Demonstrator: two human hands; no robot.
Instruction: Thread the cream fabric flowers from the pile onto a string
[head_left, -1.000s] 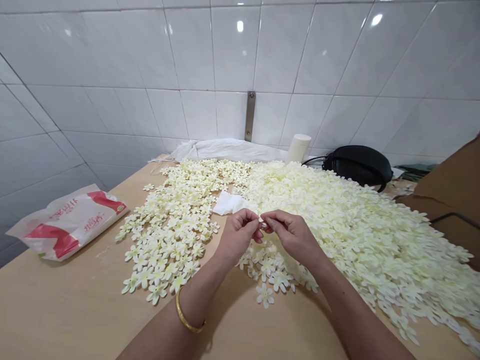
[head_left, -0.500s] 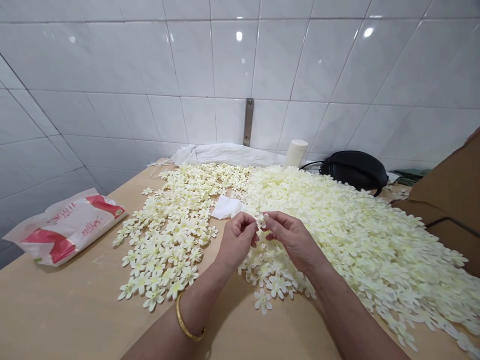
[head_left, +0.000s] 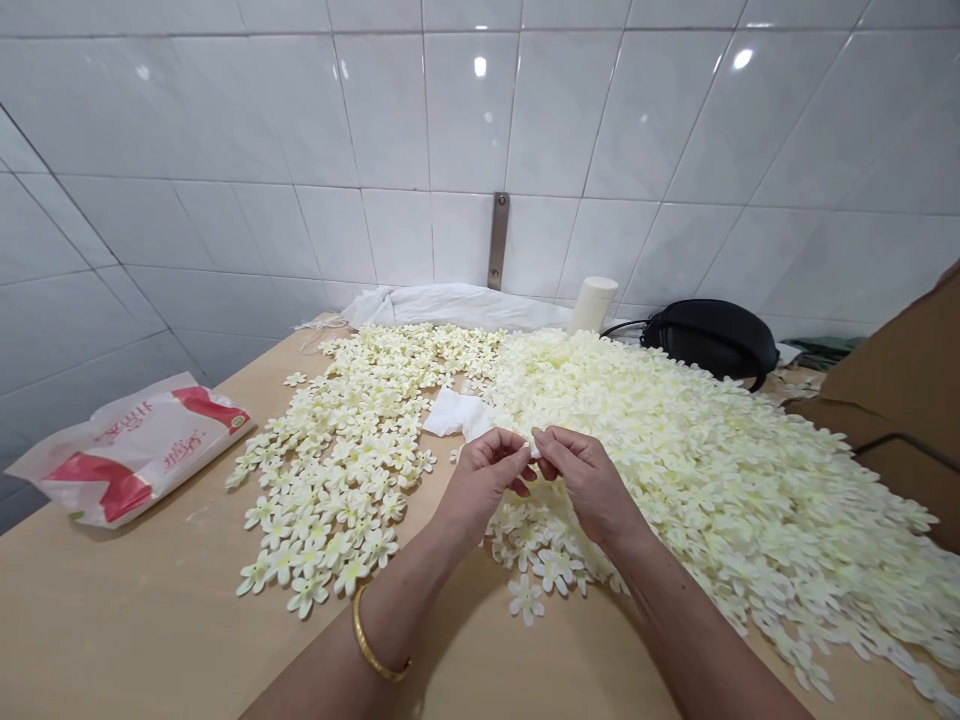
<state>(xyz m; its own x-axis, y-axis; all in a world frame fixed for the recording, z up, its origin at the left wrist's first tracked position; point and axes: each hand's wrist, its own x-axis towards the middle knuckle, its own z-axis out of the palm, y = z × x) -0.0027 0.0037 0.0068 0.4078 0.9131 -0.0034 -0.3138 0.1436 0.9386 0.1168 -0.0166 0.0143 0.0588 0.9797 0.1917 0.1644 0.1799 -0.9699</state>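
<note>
My left hand (head_left: 484,480) and my right hand (head_left: 589,480) meet fingertip to fingertip above the wooden table (head_left: 150,620), both pinched on a small cream flower piece (head_left: 534,447). A gold bangle sits on my left wrist (head_left: 371,640). Under and to the right of my hands spreads a big heap of cream fabric flowers (head_left: 712,470). To the left lies a flatter spread of single flowers (head_left: 337,470). One loose flower (head_left: 526,598) lies below my hands.
A red and white plastic bag (head_left: 131,450) lies at the left by the tiled wall. A white tissue (head_left: 454,412) sits among the flowers. At the back stand a white cylinder (head_left: 592,303), a black bag (head_left: 712,340) and a white cloth (head_left: 457,300). Brown cardboard (head_left: 900,400) is at right.
My hands have stayed together at the same spot, dipping slightly lower while the fingers work the small flower piece. Nothing else on the table has moved.
</note>
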